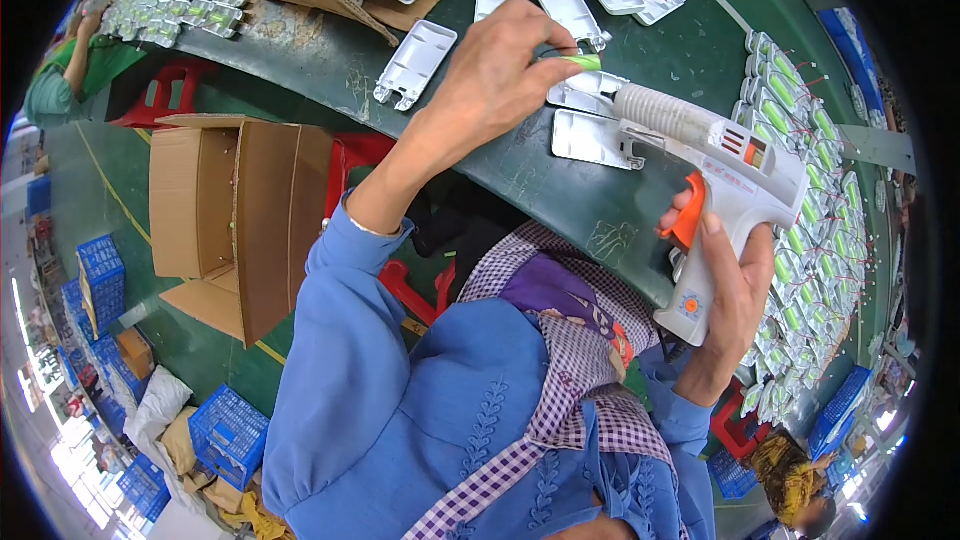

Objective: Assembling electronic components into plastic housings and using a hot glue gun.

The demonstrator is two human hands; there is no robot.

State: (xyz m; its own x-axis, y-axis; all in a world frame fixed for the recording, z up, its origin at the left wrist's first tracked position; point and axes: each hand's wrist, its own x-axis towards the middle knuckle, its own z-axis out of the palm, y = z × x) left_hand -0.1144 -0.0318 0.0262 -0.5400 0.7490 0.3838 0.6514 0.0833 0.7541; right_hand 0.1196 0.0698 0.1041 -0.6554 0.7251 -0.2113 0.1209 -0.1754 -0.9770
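White and orange, a glue gun (745, 175) points left at right of centre, gripped by the fingers of the right hand (738, 290). At upper centre, the left hand (505, 65) pinches a green cylinder (582, 62) between its fingers, over the dark green counter (520, 162). Wired casings (800, 240) crowd the right side.

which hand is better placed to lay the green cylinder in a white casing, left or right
Probably the left hand: it holds the green cylinder close to a white casing. The right hand looks busy, gripping the glue gun by its handle.
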